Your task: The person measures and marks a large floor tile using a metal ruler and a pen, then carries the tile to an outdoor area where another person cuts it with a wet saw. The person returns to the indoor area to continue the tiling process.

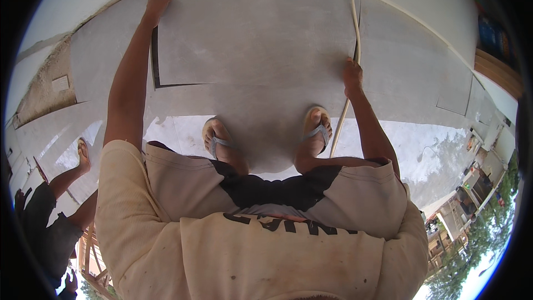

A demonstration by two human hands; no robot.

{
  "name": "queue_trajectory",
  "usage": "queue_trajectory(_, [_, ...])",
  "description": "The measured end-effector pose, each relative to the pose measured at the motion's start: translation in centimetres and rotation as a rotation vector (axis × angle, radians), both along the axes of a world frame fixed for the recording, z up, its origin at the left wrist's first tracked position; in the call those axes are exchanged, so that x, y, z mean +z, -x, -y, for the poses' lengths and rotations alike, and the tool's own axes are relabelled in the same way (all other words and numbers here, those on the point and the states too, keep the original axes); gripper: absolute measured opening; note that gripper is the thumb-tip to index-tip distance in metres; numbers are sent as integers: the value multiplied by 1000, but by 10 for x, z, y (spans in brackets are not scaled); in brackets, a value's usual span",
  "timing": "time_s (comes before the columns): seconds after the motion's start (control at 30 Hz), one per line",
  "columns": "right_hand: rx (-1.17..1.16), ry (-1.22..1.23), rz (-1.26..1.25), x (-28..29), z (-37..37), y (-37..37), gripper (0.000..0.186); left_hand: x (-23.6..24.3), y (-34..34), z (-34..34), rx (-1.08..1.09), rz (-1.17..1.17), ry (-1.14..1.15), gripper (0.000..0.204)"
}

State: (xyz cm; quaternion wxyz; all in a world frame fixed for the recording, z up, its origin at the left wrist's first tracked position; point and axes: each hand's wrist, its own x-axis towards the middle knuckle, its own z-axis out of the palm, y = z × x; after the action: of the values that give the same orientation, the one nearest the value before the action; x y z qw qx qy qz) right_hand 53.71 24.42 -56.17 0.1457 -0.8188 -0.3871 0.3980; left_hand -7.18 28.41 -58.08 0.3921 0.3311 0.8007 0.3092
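A large grey floor tile (255,28) lies in front of my feet, with dark gaps along its left and right sides and a thin one along its near edge. My left hand (159,8) is closed at the tile's far left corner, its fingers bent over the edge. Lower down on the right side, my right hand (352,76) is closed at the tile's edge. A pale cable (355,16) runs along that side and passes by the right hand. The fingertips of both hands are partly hidden.
Neighbouring grey tiles (402,50) surround the tile. At the far left is a rough uncovered patch (47,89) by the wall. My sandalled feet (315,130) stand on the shiny floor. Another person's leg (69,178) shows at left; wooden planks (499,72) lie at far right.
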Motion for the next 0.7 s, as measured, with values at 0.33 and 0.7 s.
queue_trajectory(0.33, [1,37,-5,0,-7,7,46,-11,16,5,38,-96,33,59])
queue_trajectory(0.7, [-69,-11,-111,-8,-6,4,34,-1,5,8,49,-210,65,74])
